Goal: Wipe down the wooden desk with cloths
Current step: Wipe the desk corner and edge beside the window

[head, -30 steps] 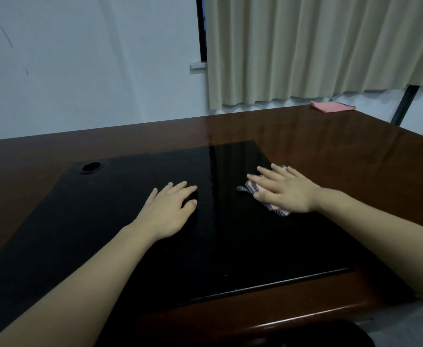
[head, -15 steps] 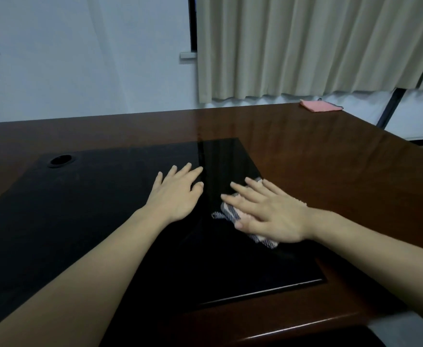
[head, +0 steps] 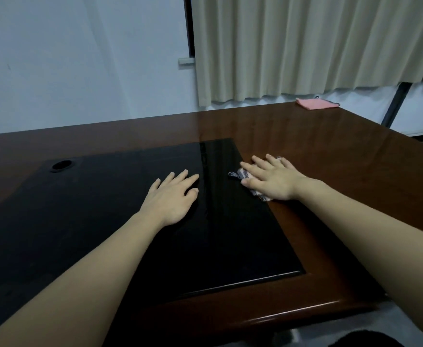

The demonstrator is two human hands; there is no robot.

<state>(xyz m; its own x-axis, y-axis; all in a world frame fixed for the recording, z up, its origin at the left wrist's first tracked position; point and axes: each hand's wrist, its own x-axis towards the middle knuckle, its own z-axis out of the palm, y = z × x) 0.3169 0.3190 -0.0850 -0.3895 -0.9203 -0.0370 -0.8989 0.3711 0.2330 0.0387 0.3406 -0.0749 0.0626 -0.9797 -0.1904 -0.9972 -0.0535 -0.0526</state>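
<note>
Two flat hands, left hand (head: pixel 172 196) bare on desk (head: pixel 330 156), right hand (head: pixel 272 180) pressing striped cloth (head: pixel 240 174), no grip

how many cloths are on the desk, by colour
striped cloth, under the right hand: 1
pink cloth, far corner of the desk: 1
total: 2

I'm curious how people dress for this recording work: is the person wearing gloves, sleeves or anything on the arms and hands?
No. Both forearms are bare as far as the frame shows, with no sleeve in view. The left hand and right hand have no gloves, rings, watch or wristband visible. The nails look short and unpainted, though the dim light makes that uncertain.
</note>
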